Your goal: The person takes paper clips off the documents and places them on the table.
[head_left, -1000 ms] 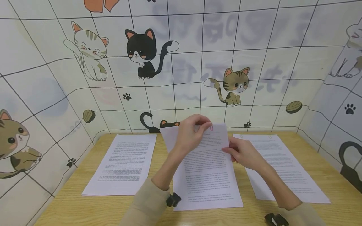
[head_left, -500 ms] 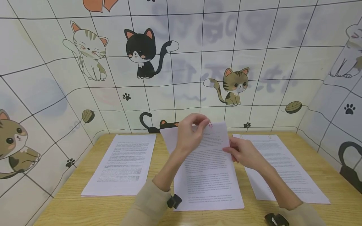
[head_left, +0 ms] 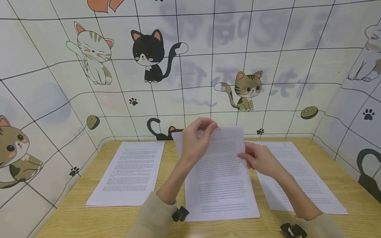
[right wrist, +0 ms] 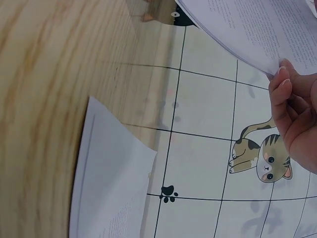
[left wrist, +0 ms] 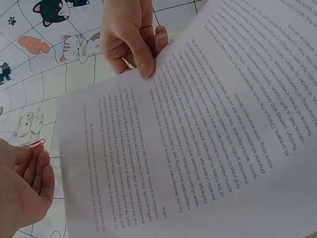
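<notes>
Over the middle of the table, a stack of printed paper (head_left: 223, 185) is held tilted up, its text facing me. My right hand (head_left: 260, 158) pinches the stack's right edge between thumb and fingers, thumb on the front. At the top edge, my left hand (head_left: 194, 142) pinches a small pinkish-red paper clip (left wrist: 37, 144) between thumb and fingertips. In the left wrist view the clip shows apart from the paper's top edge, with wall behind it. From the right wrist view, the fingers of the right hand (right wrist: 297, 111) curl at the stack's edge, where several sheets show.
To the left lies another printed stack (head_left: 128, 175) on the wooden table (head_left: 74, 218). A third stack (head_left: 300, 185) lies to the right, partly behind the right forearm, with a yellowish clip (head_left: 284, 143) at its top edge. A cat-patterned wall covering (head_left: 193, 72) stands close behind the table.
The paper clip has come off the top edge of the stack, moving up and left with my left hand. The stack and my right hand have shifted slightly right and up.
</notes>
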The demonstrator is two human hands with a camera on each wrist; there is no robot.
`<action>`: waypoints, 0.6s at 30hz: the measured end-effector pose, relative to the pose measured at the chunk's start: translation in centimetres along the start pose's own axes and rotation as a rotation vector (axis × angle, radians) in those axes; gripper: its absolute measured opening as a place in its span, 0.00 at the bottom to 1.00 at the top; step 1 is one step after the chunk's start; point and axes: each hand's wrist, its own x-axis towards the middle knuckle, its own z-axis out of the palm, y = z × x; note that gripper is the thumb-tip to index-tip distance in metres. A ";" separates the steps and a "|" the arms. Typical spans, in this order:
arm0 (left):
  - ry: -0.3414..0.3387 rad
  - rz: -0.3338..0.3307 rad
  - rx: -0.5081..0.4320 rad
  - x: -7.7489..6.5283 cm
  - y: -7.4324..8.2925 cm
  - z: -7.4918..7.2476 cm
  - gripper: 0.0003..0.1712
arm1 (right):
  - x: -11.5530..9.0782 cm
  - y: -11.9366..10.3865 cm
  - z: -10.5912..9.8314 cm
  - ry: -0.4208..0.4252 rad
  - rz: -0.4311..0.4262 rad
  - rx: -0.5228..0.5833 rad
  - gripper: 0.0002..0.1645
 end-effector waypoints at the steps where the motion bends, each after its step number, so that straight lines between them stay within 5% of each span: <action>1: -0.001 0.005 -0.005 -0.1 0.0 -0.1 0.03 | 0.0 0.0 0.0 0.001 0.002 -0.002 0.08; 9: -0.020 0.007 -0.024 -0.5 -0.2 -1.2 0.03 | 0.0 -0.2 -0.5 0.009 0.040 -0.017 0.03; 18: -0.046 -0.048 -0.013 -1.8 -1.3 -3.1 0.02 | -0.1 -0.3 -0.8 0.005 0.054 0.013 0.09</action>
